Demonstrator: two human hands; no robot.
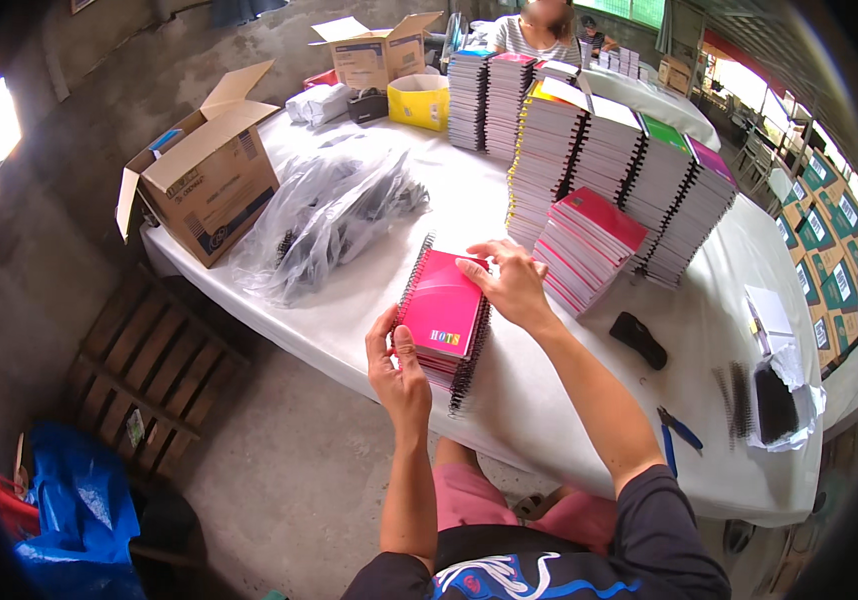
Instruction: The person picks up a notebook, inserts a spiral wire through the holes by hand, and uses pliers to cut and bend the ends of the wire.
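A short stack of spiral notebooks (446, 300) with bright pink covers lies near the table's front edge, its black coils showing along both long sides. My left hand (399, 375) grips the stack's lower left corner, the thumb by the cover's edge and the fingers at the coil side. At the upper right corner, my right hand (511, 285) holds the stack, thumb and fingers bent over the cover. Just right of that hand stands a pile of unbound red-covered booklets (589, 250).
Tall piles of bound notebooks (604, 150) stand behind. Clear plastic bags (334, 215) and an open carton (211, 180) are at left. Right lie a black oblong object (638, 340), blue-handled pliers (679, 440) and black coils (739, 400). Another person (539, 35) is beyond the table.
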